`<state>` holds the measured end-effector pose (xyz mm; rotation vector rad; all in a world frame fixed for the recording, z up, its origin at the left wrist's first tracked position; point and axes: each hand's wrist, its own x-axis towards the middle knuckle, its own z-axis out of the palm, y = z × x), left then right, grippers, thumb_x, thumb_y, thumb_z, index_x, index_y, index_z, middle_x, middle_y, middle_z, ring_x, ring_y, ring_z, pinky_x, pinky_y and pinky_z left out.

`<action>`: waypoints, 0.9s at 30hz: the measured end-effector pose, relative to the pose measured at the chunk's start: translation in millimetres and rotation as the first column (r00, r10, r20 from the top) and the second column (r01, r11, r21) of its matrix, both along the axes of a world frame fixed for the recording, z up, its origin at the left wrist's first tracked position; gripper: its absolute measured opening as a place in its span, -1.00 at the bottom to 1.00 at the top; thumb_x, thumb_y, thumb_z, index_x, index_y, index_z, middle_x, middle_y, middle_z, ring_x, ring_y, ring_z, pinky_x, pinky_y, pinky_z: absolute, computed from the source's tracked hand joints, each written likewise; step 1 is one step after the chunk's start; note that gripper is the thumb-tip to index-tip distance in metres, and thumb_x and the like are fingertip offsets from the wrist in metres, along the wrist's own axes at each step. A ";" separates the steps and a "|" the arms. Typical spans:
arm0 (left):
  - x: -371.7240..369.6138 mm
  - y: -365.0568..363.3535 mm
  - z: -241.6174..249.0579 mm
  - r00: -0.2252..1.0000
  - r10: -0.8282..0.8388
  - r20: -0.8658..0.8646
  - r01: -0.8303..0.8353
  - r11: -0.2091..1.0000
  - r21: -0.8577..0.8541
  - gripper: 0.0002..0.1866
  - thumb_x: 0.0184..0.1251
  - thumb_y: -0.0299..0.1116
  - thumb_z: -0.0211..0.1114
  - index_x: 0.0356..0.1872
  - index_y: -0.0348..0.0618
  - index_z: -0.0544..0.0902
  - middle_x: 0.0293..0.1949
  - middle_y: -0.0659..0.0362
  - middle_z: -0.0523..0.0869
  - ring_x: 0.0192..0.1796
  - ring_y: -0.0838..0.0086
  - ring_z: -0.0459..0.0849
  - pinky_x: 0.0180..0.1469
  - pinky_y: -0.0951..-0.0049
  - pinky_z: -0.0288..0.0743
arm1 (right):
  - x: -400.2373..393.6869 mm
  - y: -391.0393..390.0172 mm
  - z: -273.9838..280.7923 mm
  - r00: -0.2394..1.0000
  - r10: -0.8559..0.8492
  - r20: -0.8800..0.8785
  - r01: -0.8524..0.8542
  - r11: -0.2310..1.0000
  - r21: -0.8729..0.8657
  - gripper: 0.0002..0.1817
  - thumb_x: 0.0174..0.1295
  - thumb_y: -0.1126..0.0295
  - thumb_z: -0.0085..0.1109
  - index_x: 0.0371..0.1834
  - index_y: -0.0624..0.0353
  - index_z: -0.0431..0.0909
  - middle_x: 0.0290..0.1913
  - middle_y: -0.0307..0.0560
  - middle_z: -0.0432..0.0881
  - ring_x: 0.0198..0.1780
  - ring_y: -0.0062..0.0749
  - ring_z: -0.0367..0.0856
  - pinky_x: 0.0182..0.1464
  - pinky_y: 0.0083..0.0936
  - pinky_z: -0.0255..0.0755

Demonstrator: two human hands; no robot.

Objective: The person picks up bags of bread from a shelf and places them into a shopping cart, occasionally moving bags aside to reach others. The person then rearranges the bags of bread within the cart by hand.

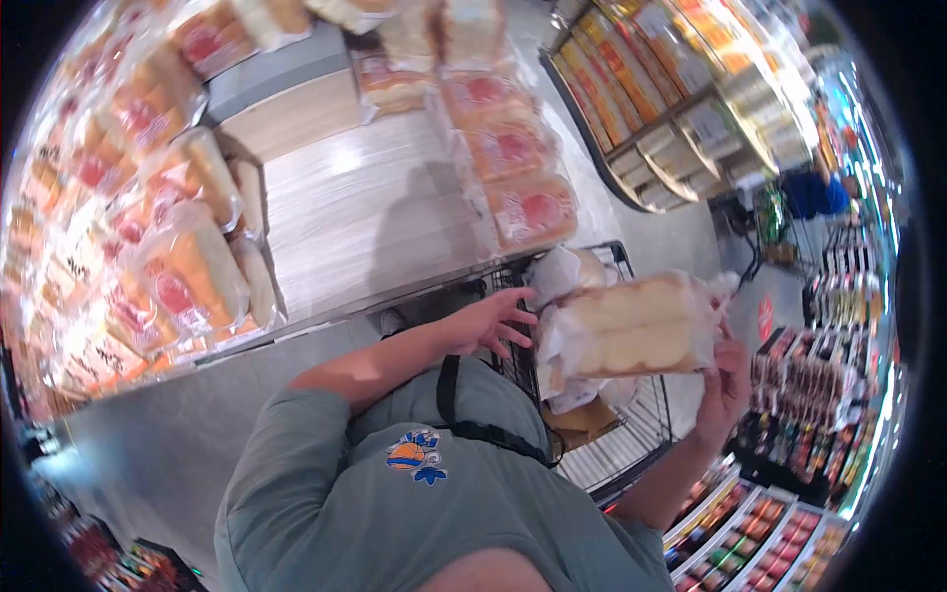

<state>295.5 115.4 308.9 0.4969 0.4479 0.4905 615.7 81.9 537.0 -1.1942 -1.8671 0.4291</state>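
My right hand [728, 380] grips one end of a bagged loaf of bread [631, 326], near the gathered plastic. The loaf is pale with a browned edge and lies level over the shopping cart [646, 419]. My left hand [493, 324] is open, its fingers spread, close to the loaf's other end. In the cart, partly hidden under the loaf, are another bagged bread [572, 268] and a piece of brown cardboard [582, 422].
A wooden display table [335, 212] stands ahead, with bagged loaves [192, 271] stacked at its left and a row of loaves [533, 209] along its right side. Beyond it is a curved shelf of packaged goods [681, 148]. Product racks [809, 380] line the right.
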 end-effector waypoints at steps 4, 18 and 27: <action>-74.5 -9.6 -10.6 0.865 0.301 0.402 -0.243 0.951 -0.189 -0.22 0.48 0.23 -0.13 0.52 -0.05 0.00 0.31 0.06 0.40 0.04 0.43 0.63 -0.23 0.54 0.63 | -120.9 75.3 -32.7 0.869 0.327 -0.372 -0.352 0.936 0.001 -0.94 0.24 0.48 0.17 -0.29 0.20 0.49 -0.17 -0.08 0.56 -0.01 -0.30 0.48 0.40 -0.06 0.14; -235.5 -43.2 -45.9 0.031 0.957 -0.290 -0.920 0.140 0.365 -0.37 0.31 -0.52 0.27 0.30 -0.09 0.12 0.22 -0.04 0.31 0.13 0.32 0.53 0.10 0.31 0.54 | -442.1 149.5 -261.6 0.647 -0.203 -0.735 -0.670 0.309 -0.675 -0.42 0.49 0.00 -0.19 0.42 0.12 0.21 0.31 -0.13 0.41 0.32 -0.41 0.34 0.31 -0.40 0.23; -243.2 -14.7 -60.7 -0.063 0.906 -0.419 -0.997 -0.041 0.062 -0.44 0.31 -0.45 0.25 0.27 -0.10 0.21 0.14 0.05 0.37 0.09 0.39 0.51 0.05 0.42 0.50 | -516.0 150.9 -271.5 0.653 0.039 -0.756 -0.732 0.288 -0.618 -0.37 0.42 0.03 -0.01 0.41 0.18 0.18 0.30 0.01 0.35 0.31 -0.31 0.31 0.34 -0.36 0.18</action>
